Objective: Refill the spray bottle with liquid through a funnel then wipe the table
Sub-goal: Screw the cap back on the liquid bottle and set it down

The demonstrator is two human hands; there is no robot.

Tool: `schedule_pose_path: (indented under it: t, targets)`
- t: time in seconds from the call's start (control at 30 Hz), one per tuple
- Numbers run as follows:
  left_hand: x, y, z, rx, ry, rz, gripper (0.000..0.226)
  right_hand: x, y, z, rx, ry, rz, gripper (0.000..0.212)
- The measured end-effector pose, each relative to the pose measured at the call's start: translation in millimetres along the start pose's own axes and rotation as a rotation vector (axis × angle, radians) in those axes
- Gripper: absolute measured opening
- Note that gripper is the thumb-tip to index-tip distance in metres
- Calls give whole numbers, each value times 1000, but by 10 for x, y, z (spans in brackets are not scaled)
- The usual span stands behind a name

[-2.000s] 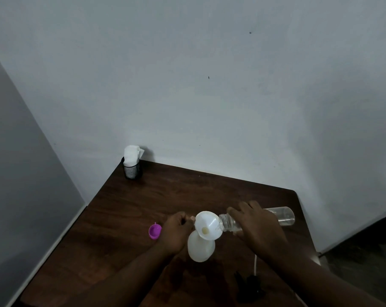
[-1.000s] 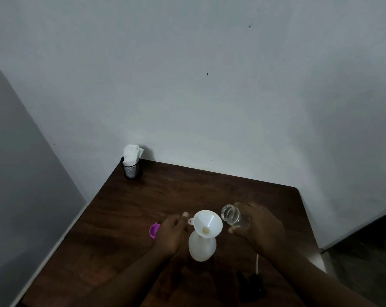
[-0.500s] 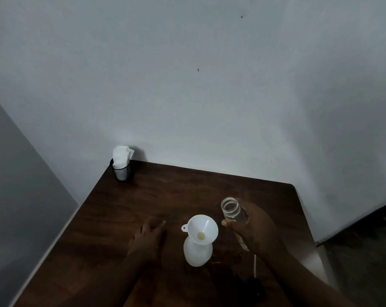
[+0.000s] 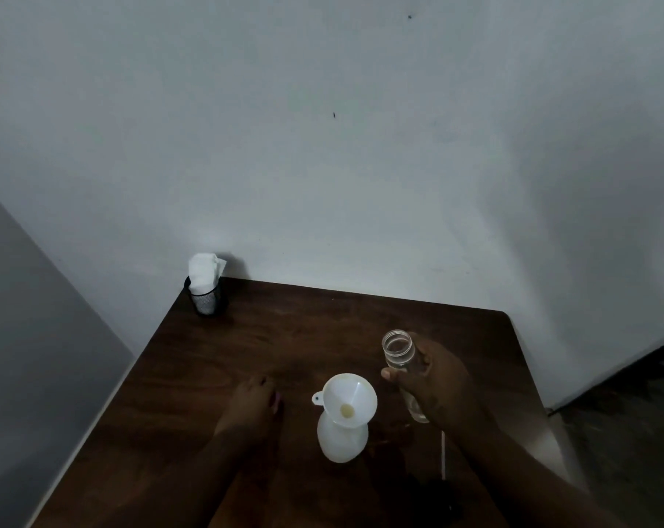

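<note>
Spray bottle (image 4: 342, 438): white, upright on the dark wooden table (image 4: 323, 322), standing between the two hands with neither one touching it.
Funnel (image 4: 351, 400): white, seated in the spray bottle's neck with its wide mouth up. Its small tab is on the side away from the grip, and a pale yellowish spot shows at its throat.
Right hand (image 4: 437, 386): wrapped firmly round a clear bottle (image 4: 398, 350), thumb on the side facing the funnel.
Clear bottle: uncapped, with its open mouth above the grip and its lower end sticking out below it. It is just beside the funnel's rim but apart from it. I cannot tell whether any liquid is inside.
Left hand (image 4: 252, 407): palm down on the table, across the spray bottle from the grip, fingers bent over something purple (image 4: 276, 399). I cannot tell whether they pinch it.
Mesh cup (image 4: 205, 301): black, at the table's far corner, well apart from the grip, with white tissue (image 4: 205, 272) standing in it.
Thin white tube (image 4: 443, 455): lies on the table just behind the grip, beside the forearm.
</note>
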State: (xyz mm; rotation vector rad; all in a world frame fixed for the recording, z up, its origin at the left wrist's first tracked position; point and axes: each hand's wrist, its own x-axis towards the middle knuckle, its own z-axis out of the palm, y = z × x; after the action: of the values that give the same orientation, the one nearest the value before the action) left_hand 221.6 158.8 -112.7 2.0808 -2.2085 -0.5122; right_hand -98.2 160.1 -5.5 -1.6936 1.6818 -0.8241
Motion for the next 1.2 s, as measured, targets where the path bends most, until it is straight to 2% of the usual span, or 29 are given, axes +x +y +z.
schedule_pose_path:
  t: [0.1, 0.2, 0.33, 0.47, 0.63, 0.7, 0.77, 0.8, 0.9, 1.03, 1.2]
  targets:
    - [112, 152, -327, -206, 198, -40, 26, 45, -42, -30, 23, 20, -6, 67]
    - [215, 444, -711, -391, 401, 23, 33, 66, -153, -75, 57, 19, -43, 57]
    - [222, 958, -1100, -754, 515, 114, 27, 103, -271, -89, 87, 61, -58, 56]
    - [190, 1398, -1240, -1098, 487, 131, 26, 132, -339, -75, 106, 82, -59, 63]
    - [126, 1723, -1302, -1338, 394, 215, 29, 81, -369, -132, 149, 51, -93, 57]
    - [101, 1784, -1308, -1365, 334, 271, 35, 76, -401, -80, 135, 71, -100, 46]
    - [74, 1831, -1299, -1371, 325, 304, 33, 88, -388, -26, 159, 197, -86, 28]
    - [51, 1855, -1297, -1378, 330, 312, 31, 90, -378, -12, 169, 246, -79, 26]
    - [1, 1913, -1262, -1423, 330, 299, 25, 60, -339, -27, 138, 136, -86, 34]
    - [-32, 1967, -1216, -1414, 299, 317, 24, 54, -287, -38, 152, 143, -100, 25]
    - [-82, 2018, -1199, -1379, 268, 368, 26, 70, -276, -48, 177, 177, -75, 41]
